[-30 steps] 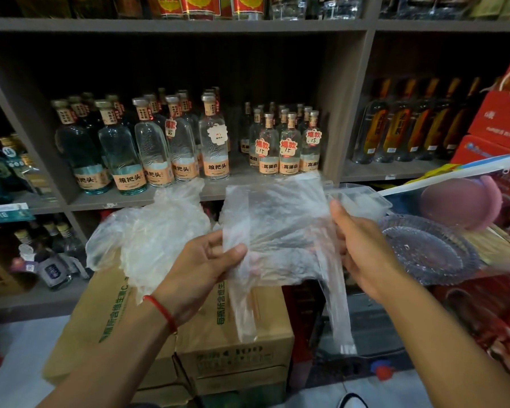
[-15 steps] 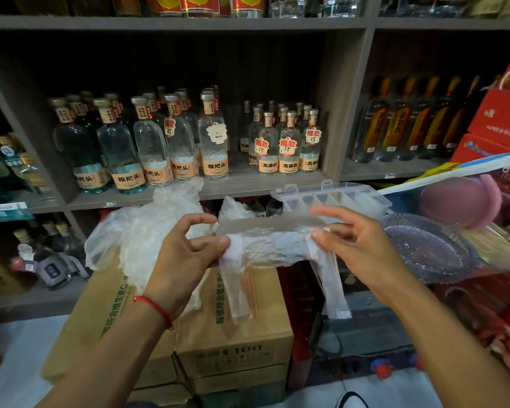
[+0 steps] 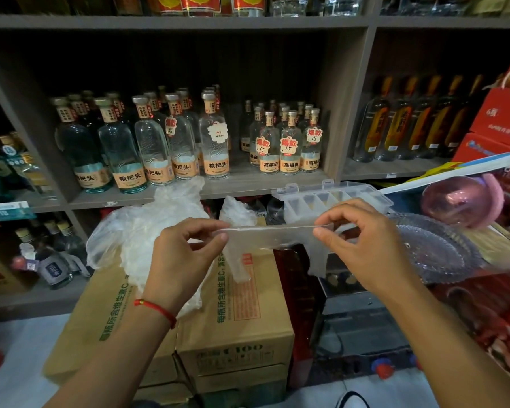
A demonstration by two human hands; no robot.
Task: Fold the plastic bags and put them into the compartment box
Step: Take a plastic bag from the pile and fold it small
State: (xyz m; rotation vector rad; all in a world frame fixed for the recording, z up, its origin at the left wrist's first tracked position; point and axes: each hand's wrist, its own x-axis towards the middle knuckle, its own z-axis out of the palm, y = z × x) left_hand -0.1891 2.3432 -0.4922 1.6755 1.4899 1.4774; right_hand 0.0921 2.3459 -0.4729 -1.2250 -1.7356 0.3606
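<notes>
Our left hand (image 3: pixel 189 248) and right hand (image 3: pixel 362 242) pinch the folded plastic bag (image 3: pixel 274 240) ends, at nine and three o'clock; it seems light, limp, slippery.

We see stacked cardboard cartons (image 3: pixel 242 325) on the pale floor (image 3: pixel 18 363); a heap of loose plastic bags (image 3: pixel 147 231) lies on the cartons' top, left side; right of the cartons, the clear compartment box (image 3: pixel 330 198) sits higher, before the bottle-laden shelf (image 3: pixel 248 184).

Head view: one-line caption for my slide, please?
Both hands, left and right, pinch a folded plastic bag taut before the compartment box.
</notes>
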